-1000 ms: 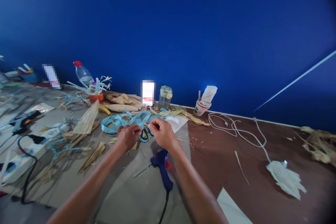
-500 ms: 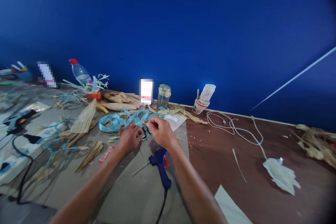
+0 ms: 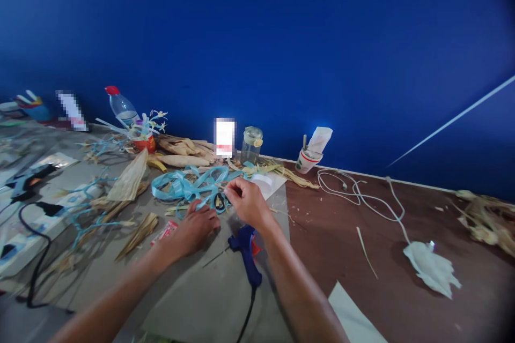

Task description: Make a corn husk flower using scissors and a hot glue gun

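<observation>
My right hand [image 3: 245, 198] is closed in a pinch above the table, beside a heap of light blue ribbon [image 3: 173, 186]. What its fingertips grip is too small to make out. Lower and to the left, my left hand [image 3: 199, 228] hovers close to the tabletop, palm down, with its fingers bent and somewhat apart; its palm side is hidden. Between the hands and the ribbon lies a black loop-shaped thing [image 3: 219, 202]. Nearest below both hands, a dark blue glue gun [image 3: 246, 254] with a red trigger rests on the grey sheet, its cord running toward me.
Dried husks [image 3: 183, 153], blue-wrapped stems [image 3: 86, 220] and a white power strip [image 3: 30, 238] crowd the left. A glass jar [image 3: 251, 146], a lit phone [image 3: 224, 138] and a paper cup [image 3: 308, 162] stand along the blue wall. White cable [image 3: 382, 202] loops at right.
My left hand has come away from my right hand, moving down and toward me, which uncovers the black loop-shaped thing. My right hand stays almost where it was.
</observation>
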`<state>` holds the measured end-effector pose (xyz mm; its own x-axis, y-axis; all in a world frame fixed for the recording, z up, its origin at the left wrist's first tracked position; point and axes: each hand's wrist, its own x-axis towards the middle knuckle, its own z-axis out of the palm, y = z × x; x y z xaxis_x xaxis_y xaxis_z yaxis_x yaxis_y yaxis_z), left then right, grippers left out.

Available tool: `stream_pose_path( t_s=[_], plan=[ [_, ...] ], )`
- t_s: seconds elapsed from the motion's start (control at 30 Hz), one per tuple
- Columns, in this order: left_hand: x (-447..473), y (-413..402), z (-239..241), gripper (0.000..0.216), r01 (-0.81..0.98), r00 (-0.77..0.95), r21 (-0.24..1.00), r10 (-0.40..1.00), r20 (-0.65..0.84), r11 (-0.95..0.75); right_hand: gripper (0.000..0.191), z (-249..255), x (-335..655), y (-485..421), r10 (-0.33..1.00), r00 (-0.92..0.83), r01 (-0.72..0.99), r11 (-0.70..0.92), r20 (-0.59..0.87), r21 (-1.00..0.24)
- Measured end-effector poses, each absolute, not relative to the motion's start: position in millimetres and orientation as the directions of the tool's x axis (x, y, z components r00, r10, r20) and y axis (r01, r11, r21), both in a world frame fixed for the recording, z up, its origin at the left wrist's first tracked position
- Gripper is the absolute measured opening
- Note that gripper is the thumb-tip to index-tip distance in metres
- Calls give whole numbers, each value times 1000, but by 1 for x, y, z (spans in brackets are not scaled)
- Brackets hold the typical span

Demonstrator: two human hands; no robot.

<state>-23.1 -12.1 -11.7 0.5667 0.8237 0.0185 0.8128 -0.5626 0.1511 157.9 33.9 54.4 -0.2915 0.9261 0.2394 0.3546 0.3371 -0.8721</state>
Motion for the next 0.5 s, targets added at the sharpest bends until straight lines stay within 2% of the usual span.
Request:
stream_pose_path(
  t_s=[0.07,0.23,0.33,0.4,0.47,0.5],
  plan=[
    [-21,-6,-10,22,795,597,128,802,13,-593,12,55,158,33,927,-290,359,336,238,-871],
    [-18,-1,-14,20,757,647,161,762,-40,-634,13,54,157,32,924,-293,359,346,248,-867],
    [-21,0,-10,20,768,620,192,785,21,-611,13,56,158,32,923,-292,343,347,252,-873],
    [-26,5,0,17,782,544,281,829,125,-556,14,59,160,33,926,-280,320,338,252,-885],
    [-31,15,13,12,729,431,480,872,232,-489,15,61,163,35,932,-258,279,326,256,-903],
    [-32,21,19,11,678,358,603,905,229,-420,16,62,164,36,935,-244,254,319,259,-913]
  ],
)
